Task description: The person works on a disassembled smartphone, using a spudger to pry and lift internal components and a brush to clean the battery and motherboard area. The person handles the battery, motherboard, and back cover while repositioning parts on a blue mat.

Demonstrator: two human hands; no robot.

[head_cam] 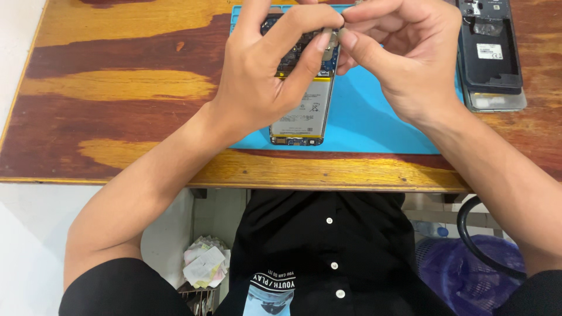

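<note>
An opened smartphone [304, 111] lies face down on a smooth blue rubber mat [374, 123], its back cover off. A flat, pale grey battery fills the lower part of the body, and a dark circuit board with small metal parts shows above it, partly hidden by fingers.

The left hand [266, 70] arches over the phone's upper half, thumb and forefinger pinched together at the top right corner of the board. The right hand [404, 55] meets it there, its thumb and forefinger also closed in a fine pinch around a small greyish part [333, 40]; which hand actually bears the part cannot be told, as it is too small and mostly covered.

The mat rests on a varnished plywood surface [117, 93] with bold red-brown and yellow grain bands. At the right edge of the mat lie two more phone pieces, stacked: a dark rectangular frame [490, 58] with a white sticker, lying on a lighter grey shell [497, 100].

Below the surface's edge, a container [202, 281] holds crumpled paper scraps, and a purple mesh basket [462, 269] stands at the right with a black cable looping over it. The person wears a black buttoned shirt [328, 246].
</note>
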